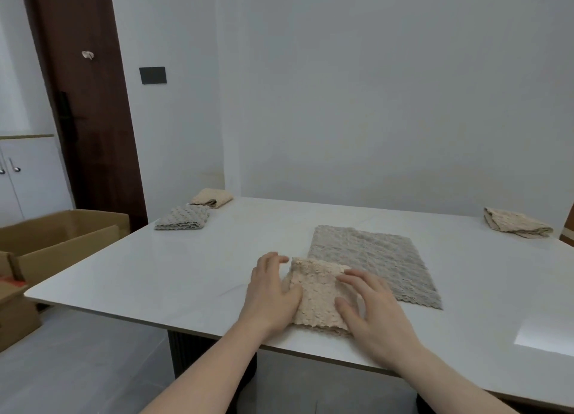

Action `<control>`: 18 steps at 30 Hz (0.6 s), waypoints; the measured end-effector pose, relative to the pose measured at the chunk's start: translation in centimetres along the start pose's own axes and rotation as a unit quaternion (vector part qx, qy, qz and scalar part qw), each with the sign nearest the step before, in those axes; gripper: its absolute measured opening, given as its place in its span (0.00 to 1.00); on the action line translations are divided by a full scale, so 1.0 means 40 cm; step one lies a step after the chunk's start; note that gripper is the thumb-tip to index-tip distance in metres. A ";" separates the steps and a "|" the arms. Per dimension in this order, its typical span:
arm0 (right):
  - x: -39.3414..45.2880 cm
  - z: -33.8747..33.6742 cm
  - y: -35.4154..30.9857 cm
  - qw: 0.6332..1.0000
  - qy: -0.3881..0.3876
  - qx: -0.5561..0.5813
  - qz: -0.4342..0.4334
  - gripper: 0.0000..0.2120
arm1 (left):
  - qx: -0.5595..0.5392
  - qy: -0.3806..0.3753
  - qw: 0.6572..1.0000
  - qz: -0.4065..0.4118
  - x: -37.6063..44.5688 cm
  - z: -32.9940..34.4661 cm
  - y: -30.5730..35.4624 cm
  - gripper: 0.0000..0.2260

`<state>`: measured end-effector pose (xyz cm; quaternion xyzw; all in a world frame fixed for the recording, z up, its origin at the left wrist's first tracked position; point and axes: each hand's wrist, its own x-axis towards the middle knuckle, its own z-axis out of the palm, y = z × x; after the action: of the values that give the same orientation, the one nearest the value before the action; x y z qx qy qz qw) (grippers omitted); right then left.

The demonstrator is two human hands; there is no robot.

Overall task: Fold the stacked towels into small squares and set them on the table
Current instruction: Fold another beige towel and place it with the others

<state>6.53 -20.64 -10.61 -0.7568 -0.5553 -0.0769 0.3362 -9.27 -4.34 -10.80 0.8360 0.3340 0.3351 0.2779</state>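
A beige towel (316, 292), folded into a small square, lies near the front edge of the white table (186, 267). My left hand (273, 292) rests at its left edge with the thumb on the cloth. On its right part my right hand (369, 308) lies flat, fingers spread. Behind it a grey towel (372, 258) is spread flat. Folded squares sit at the far left: a grey one (183, 217) and a beige one (212, 197). Another beige towel (517, 226) lies loosely folded at the far right.
Open cardboard boxes (59, 242) stand on the floor left of the table. A dark wooden door (90, 103) and a white cabinet (28, 177) are behind them. A white wall runs right behind the table's far edge.
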 end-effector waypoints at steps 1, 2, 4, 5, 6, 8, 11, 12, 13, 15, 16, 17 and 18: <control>0.004 0.005 0.002 1.000 -0.018 -0.018 0.000 0.25 | -0.006 -0.025 0.999 0.029 -0.003 -0.002 0.002 0.28; 0.007 0.008 0.003 0.999 -0.040 -0.031 0.004 0.28 | -0.005 -0.055 0.997 0.050 -0.006 -0.003 0.005 0.31; 0.012 0.016 0.009 0.994 -0.092 -0.044 0.030 0.30 | 0.042 -0.121 0.990 0.062 -0.009 0.000 0.009 0.31; 0.014 0.018 0.010 0.991 -0.118 -0.052 0.045 0.31 | 0.085 -0.150 0.983 0.060 -0.009 0.002 0.013 0.29; 0.016 0.018 0.008 0.986 -0.142 -0.063 0.059 0.31 | 0.129 -0.173 0.975 0.055 -0.009 0.005 0.016 0.28; 0.020 0.018 0.003 0.978 -0.176 -0.088 0.070 0.32 | 0.182 -0.202 0.961 0.041 -0.008 0.010 0.024 0.27; 0.023 0.022 0.001 0.971 -0.201 -0.108 0.075 0.33 | 0.203 -0.217 0.954 0.024 -0.005 0.011 0.027 0.28; 0.023 0.023 0.002 0.970 -0.204 -0.109 0.077 0.33 | 0.205 -0.218 0.954 0.018 -0.004 0.011 0.027 0.28; 0.023 0.024 0.002 0.969 -0.206 -0.111 0.078 0.33 | 0.205 -0.217 0.954 0.010 -0.004 0.011 0.028 0.28; 0.023 0.024 0.000 0.968 -0.209 -0.116 0.079 0.33 | 0.204 -0.213 0.956 -0.003 -0.003 0.012 0.029 0.29; 0.023 0.023 -0.001 0.967 -0.211 -0.117 0.080 0.33 | 0.202 -0.209 0.957 -0.009 -0.003 0.014 0.028 0.29; 0.022 0.022 -0.001 0.967 -0.212 -0.116 0.081 0.33 | 0.202 -0.204 0.958 -0.015 -0.003 0.015 0.028 0.29; 0.021 0.022 -0.002 0.967 -0.211 -0.115 0.082 0.33 | 0.205 -0.196 0.959 -0.021 -0.003 0.017 0.027 0.29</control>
<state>6.56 -19.42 -10.84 -0.8324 -0.5371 0.0495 0.1271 -8.42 -5.26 -10.50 0.9173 0.3514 0.0830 0.1677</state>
